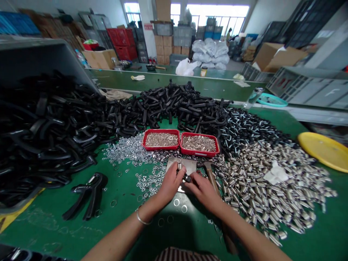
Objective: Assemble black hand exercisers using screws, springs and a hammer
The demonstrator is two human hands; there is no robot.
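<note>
My left hand (172,181) is closed around a small part whose ribbed metal end, like a coil spring (179,165), stands up between thumb and fingers. My right hand (202,190) pinches a small black piece (187,178) close against the left fingers; its exact kind is partly hidden. Both hands are over a flat metal plate (191,166) on the green table. Beside the right hand lies a hammer with a wooden handle (212,178). A black two-legged handle piece (91,194) rests apart on the left.
Two red trays (161,147) of tiny metal parts stand beyond the plate. Nuts and rings (149,179) spread leftward, metal springs (261,181) heap rightward, with black-headed bolts (247,125) behind. Black handles (174,105) pile across the back. A yellow plate (323,150) lies far right.
</note>
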